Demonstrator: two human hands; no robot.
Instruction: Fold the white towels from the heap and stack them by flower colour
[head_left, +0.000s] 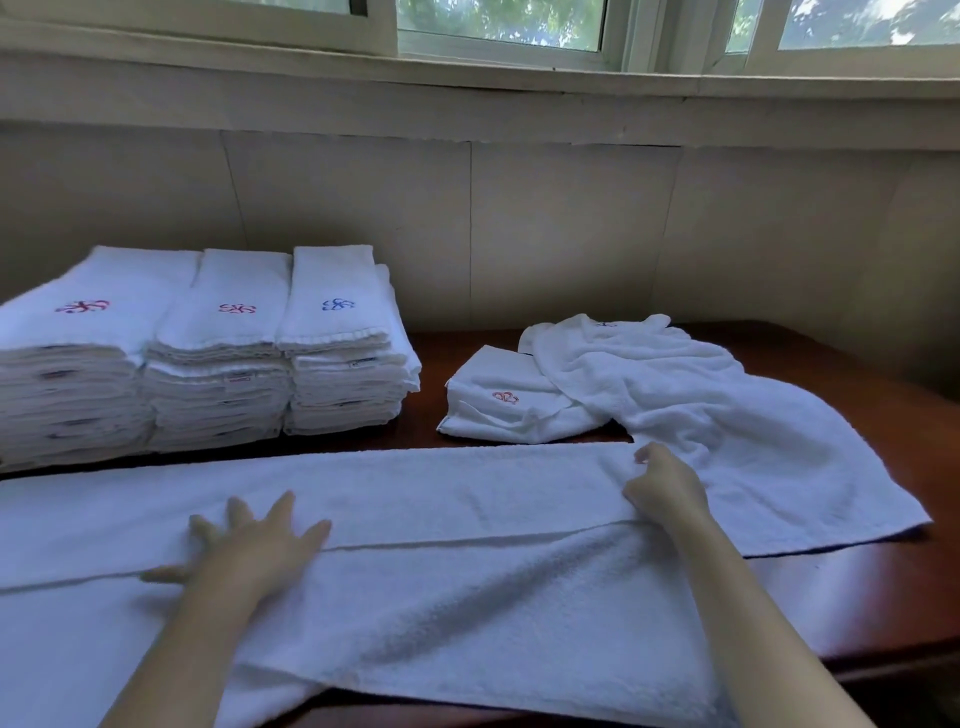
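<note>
A long white towel (441, 499) lies spread across the front of the table, one long edge folded over it. My left hand (249, 540) presses flat on that folded edge with fingers spread. My right hand (665, 486) pinches the towel's fold near its right end. At the back left stand three stacks of folded towels: one topped by a dark red flower (83, 306), one by a red flower (236, 308), one by a blue flower (337, 305). To the right lie a loosely folded towel with an orange-red flower (506, 397) and a crumpled unfolded towel (701, 405).
The dark wooden table (883, 597) ends at the right and front edges. A pale panelled wall (519, 223) rises just behind it, with a window sill and windows above.
</note>
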